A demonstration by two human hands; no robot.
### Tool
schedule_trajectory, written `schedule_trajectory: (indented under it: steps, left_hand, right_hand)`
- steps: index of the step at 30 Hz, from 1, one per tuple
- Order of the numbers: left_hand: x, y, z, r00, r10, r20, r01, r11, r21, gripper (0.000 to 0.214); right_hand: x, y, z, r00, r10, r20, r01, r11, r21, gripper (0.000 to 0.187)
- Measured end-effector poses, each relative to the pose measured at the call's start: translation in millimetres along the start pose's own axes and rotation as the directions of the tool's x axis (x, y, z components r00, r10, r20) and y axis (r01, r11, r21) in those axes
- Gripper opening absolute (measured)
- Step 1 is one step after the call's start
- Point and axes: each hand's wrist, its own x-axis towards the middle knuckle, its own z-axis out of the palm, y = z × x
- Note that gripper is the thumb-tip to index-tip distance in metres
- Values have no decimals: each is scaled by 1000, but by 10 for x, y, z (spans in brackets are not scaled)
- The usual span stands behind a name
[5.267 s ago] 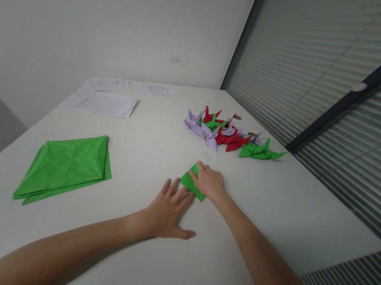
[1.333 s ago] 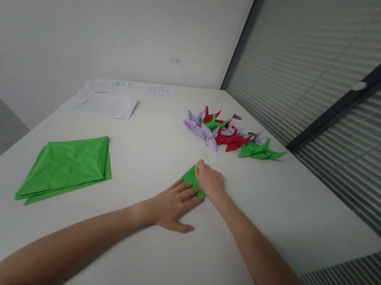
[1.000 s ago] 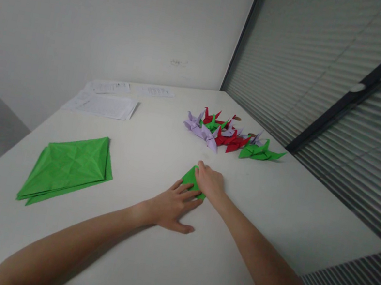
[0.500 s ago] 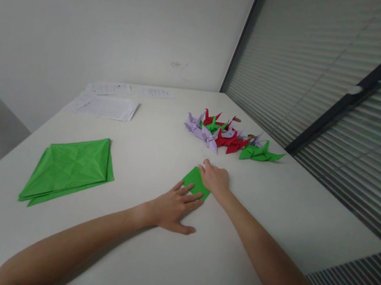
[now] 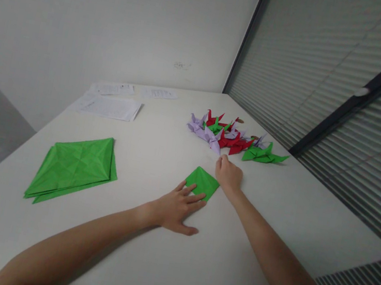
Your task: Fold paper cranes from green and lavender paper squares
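Observation:
A small folded green paper square [image 5: 202, 182] lies flat on the white table [image 5: 140, 261]. My left hand [image 5: 179, 205] rests open with its fingers spread, the fingertips pressing the square's near corner. At the square's right edge sits my right hand [image 5: 229, 175], fingers curled under and touching the table just beside the paper; I cannot see anything in it.
A stack of larger creased green sheets [image 5: 73, 167] lies at the left. A heap of folded paper cranes in lilac, red and green [image 5: 233, 139] sits behind my right hand. Printed white papers [image 5: 110, 105] lie at the far side. Window blinds [image 5: 333, 84] run along the right.
My right hand has slid off the green square to its right edge, uncovering most of the paper. My left hand has stayed on the near corner.

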Motion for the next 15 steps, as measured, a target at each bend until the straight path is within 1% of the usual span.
schedule_trajectory:
  steps: [2,4,6,7,9,12,15]
  left_hand:
    - [2,7,-9,1000,-1,2,1,1000,-4,81]
    - [4,14,-21,1000,-1,6,1,1000,-7,81]
    - [5,18,-30,1000,-1,10,1,1000,-12,81]
    - [5,19,-32,1000,-1,12,1,1000,-15,81]
    - [5,18,-31,1000,-4,17,5,1000,-16,80]
    - [4,12,-20,1000,-9,21,10,1000,-15,80]
    - [1,5,-7,1000,-9,22,9,1000,-16,80]
  right_hand:
    - [-113,-86,-32,998,-59,-19,60,998,23,37]
    - [-230,-179,-40,983,-183,-16,183,981,60,36]
    - [-297,-232,-13,965,-261,-12,261,963,61,40]
    - [-300,-236,13,963,-271,3,270,961,52,44]
    - [-243,-194,78,973,-231,14,231,973,19,50]
    - [-68,-63,180,981,-183,-55,181,983,-36,55]
    - [84,46,241,982,-163,-94,160,986,-40,52]
